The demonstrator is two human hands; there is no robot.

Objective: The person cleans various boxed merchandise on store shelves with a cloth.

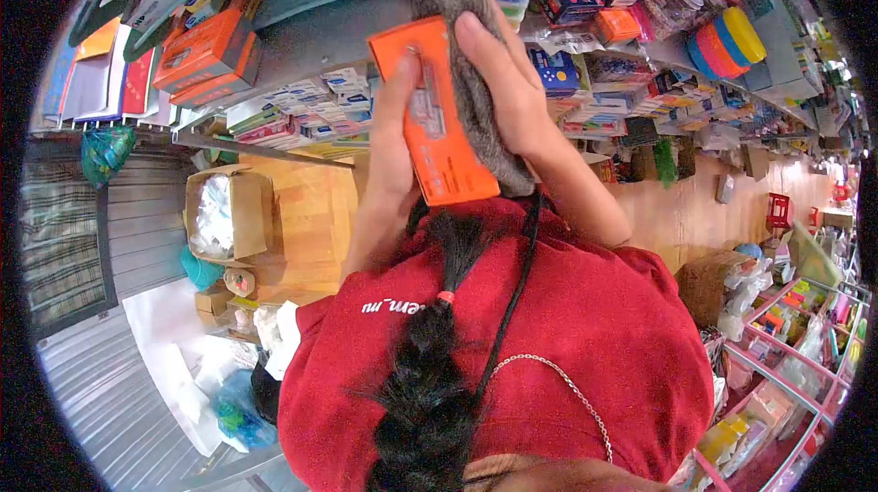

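Observation:
My left hand grips an orange flat box along its left edge and holds it upright in front of my chest. Against the box's right side, my right hand presses a grey fuzzy cloth, with the thumb lying on the box's top corner. The cloth runs from above the box down behind it. My red shirt, a dark braid and a thin chain fill the lower part of the view.
Shelves crowded with stationery packs run across the top; more orange boxes lie at upper left. An open cardboard box with white contents stands on the wooden floor at left. Coloured tape rolls sit at upper right, pink racks at right.

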